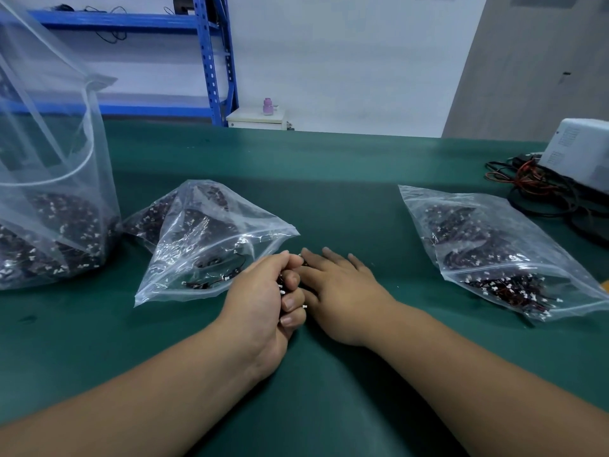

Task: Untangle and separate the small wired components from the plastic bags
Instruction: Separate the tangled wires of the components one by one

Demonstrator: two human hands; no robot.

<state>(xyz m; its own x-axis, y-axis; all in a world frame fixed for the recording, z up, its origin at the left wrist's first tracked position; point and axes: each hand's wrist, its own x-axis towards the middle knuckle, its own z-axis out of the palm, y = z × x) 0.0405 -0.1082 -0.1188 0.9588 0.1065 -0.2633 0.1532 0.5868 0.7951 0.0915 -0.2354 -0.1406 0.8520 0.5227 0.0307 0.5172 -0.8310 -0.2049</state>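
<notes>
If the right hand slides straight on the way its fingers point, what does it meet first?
Probably the near corner of the middle plastic bag, just beyond the right hand; it might narrowly miss and cross only bare green mat.

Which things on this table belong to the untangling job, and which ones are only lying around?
For the job:
- left hand, gripping a bundle of wired components
- right hand, fingers straight, next to the bundle
- tall bag, middle bag and right bag, all holding components

Lying about:
- white box
- cable tangle
- pink bottle
- blue shelf
</notes>
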